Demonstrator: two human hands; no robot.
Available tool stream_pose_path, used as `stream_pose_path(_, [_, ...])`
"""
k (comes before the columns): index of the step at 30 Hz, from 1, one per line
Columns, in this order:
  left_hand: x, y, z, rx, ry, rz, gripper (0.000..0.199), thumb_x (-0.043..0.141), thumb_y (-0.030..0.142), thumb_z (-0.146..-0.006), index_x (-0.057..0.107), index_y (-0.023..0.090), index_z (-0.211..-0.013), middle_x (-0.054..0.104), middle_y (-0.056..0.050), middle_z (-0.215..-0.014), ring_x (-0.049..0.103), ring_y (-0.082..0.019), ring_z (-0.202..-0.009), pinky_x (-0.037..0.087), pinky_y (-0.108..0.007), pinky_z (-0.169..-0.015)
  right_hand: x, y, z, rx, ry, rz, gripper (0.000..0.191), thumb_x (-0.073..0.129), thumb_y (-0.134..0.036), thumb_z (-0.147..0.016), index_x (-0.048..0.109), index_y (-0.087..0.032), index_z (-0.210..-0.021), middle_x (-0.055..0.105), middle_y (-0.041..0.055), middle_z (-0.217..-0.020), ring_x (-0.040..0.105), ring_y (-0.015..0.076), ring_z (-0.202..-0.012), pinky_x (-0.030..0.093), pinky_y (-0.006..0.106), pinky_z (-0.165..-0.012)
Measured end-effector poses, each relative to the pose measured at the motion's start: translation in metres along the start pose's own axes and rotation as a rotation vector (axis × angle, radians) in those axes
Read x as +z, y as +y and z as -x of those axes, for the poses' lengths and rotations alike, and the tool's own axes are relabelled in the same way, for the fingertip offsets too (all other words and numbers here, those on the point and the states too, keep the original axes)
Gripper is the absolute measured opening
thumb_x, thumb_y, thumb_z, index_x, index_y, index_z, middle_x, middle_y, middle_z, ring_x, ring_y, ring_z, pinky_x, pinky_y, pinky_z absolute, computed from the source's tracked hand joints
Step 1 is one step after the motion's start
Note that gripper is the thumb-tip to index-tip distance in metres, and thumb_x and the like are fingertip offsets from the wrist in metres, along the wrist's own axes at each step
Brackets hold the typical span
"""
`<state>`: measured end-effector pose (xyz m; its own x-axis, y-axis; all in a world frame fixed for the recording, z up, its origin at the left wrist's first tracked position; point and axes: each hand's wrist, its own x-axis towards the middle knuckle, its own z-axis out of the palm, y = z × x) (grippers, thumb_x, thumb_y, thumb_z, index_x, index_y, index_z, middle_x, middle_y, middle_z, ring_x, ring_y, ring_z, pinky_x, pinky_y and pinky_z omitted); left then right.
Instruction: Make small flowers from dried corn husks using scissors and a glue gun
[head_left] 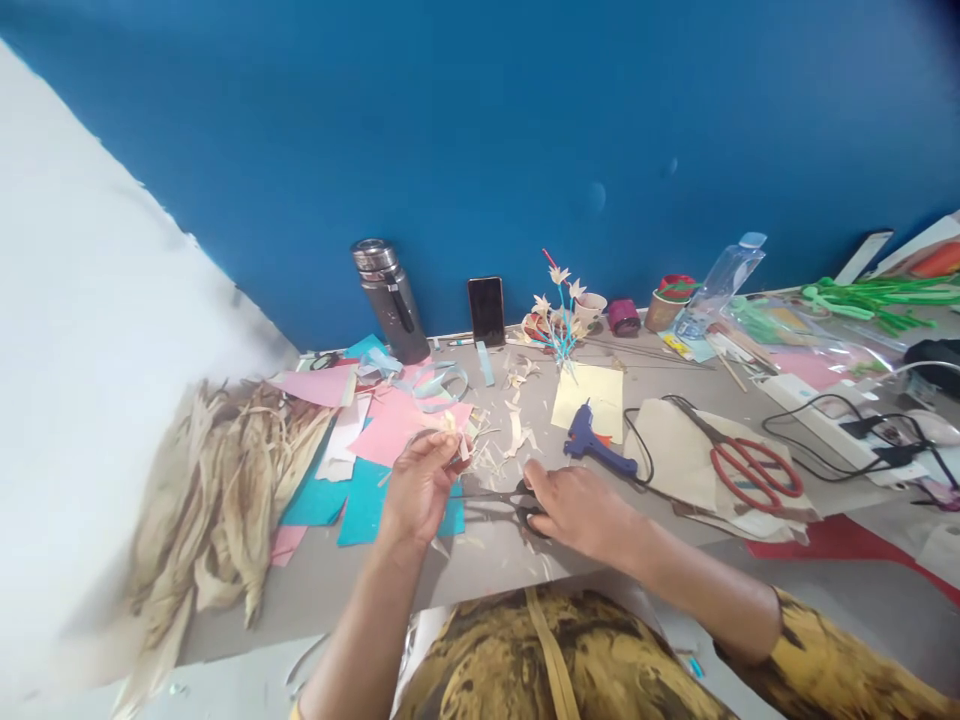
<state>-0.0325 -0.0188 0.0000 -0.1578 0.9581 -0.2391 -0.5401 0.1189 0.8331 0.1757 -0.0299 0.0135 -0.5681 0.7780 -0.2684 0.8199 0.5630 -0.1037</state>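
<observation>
My left hand (421, 480) is raised over the coloured paper, thumb and fingers pinched on a small pale piece of husk (451, 424). Its exact shape is too small to make out. To the right, my right hand (577, 508) has its fingers in the handles of black scissors (520, 497). The blades point left, toward my left wrist, and look parted. Beneath and between the hands lie pink paper (382, 425), blue-green paper (362, 515) and scattered husk trimmings (491, 458).
Dried husks (229, 500) hang over the table's left edge. A flask (391, 305), phone (487, 310) and husk flowers on blue stems (562, 320) stand along the wall. A blue glue gun (596, 440), red-handled scissors (754, 472) and a power strip (832, 425) lie to the right.
</observation>
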Motion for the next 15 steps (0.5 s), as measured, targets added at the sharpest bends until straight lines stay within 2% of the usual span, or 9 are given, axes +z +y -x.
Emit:
stream_pose_path(4, [0.005, 0.001, 0.012, 0.011, -0.025, -0.003, 0.027, 0.092, 0.025, -0.058, 0.068, 0.016, -0.065, 0.068, 0.001, -0.075, 0.067, -0.014, -0.079, 0.053, -0.028, -0.074, 0.012, 0.003, -0.007, -0.069, 0.042, -0.008, 0.017, 0.065, -0.027, -0.092, 0.064, -0.014, -0.104, 0.069, 0.0163, -0.108, 0.071, 0.0291, -0.095, 0.047, 0.032, -0.074])
stream_pose_path(6, [0.006, 0.003, 0.016, -0.024, -0.053, 0.014, 0.027, 0.092, 0.026, -0.058, 0.067, 0.016, -0.065, 0.068, 0.001, -0.076, 0.067, -0.014, -0.079, 0.053, -0.029, -0.075, 0.018, 0.006, -0.011, -0.050, 0.014, -0.071, 0.017, 0.066, -0.022, -0.089, 0.065, -0.014, -0.103, 0.067, 0.0166, -0.112, 0.071, 0.0274, -0.094, 0.045, 0.030, -0.072])
stream_pose_path(11, [0.010, 0.004, 0.022, -0.051, -0.100, 0.009, 0.027, 0.092, 0.028, -0.059, 0.068, 0.017, -0.064, 0.068, -0.001, -0.077, 0.066, -0.015, -0.079, 0.053, -0.029, -0.073, 0.021, 0.014, -0.016, -0.037, -0.043, -0.205, 0.018, 0.068, -0.020, -0.082, 0.066, -0.015, -0.099, 0.072, 0.0105, -0.096, 0.069, 0.0239, -0.088, 0.037, 0.027, -0.064])
stream_pose_path(15, [0.009, 0.001, 0.026, 0.051, -0.132, -0.074, 0.024, 0.088, 0.033, -0.065, 0.070, 0.017, -0.065, 0.066, -0.002, -0.076, 0.062, -0.016, -0.077, 0.051, -0.030, -0.074, 0.012, 0.014, -0.014, -0.024, -0.006, -0.267, 0.014, 0.063, -0.018, -0.084, 0.068, -0.016, -0.097, 0.073, 0.0089, -0.092, 0.068, 0.0219, -0.086, 0.034, 0.026, -0.063])
